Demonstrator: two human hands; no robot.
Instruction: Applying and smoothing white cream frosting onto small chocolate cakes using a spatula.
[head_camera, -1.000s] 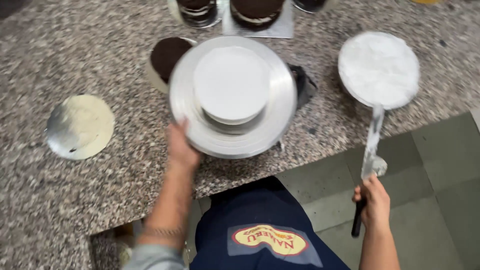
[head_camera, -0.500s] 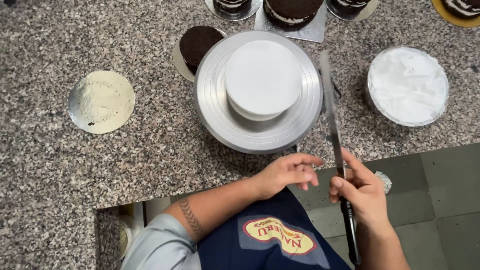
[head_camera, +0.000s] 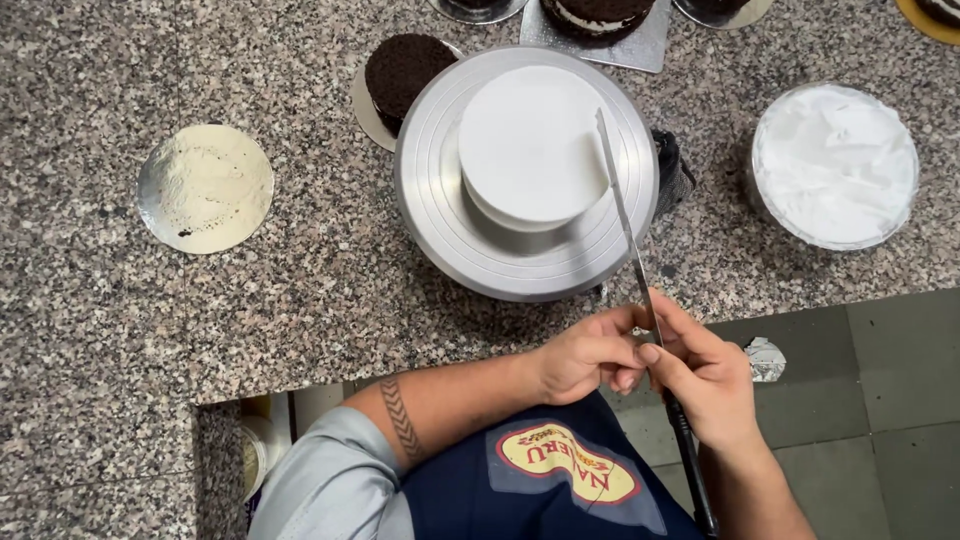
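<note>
Since half a second ago the left hand (head_camera: 590, 355) has closed in from the counter edge to meet the right, and the spatula blade has swung up so that its tip now lies over the turntable. The right hand (head_camera: 705, 385) is curled shut around the long palette knife (head_camera: 630, 250), gripping it where the metal blade joins the dark handle, which runs down past the wrist toward the lower edge of the view. The left hand is loosely curled, its fingertips touching the blade just beside the right thumb; whether it pinches the blade or only rests on it cannot be told. The blade rises at a slight tilt, its tip over the right side of the white round disc (head_camera: 530, 145) that sits on the silver turntable (head_camera: 440, 215); contact between tip and disc cannot be confirmed. The turntable stands on the speckled granite counter (head_camera: 150, 320), near its front edge. To its right, apart from it, is a bowl of white cream (head_camera: 835, 165). Just behind the turntable on the left sits a dark chocolate sponge (head_camera: 405, 70) on a board. Well to the left lies a round gold cake board (head_camera: 205, 188). A crumpled scrap of foil (head_camera: 765, 360) lies on the floor tiles by the right hand.
</note>
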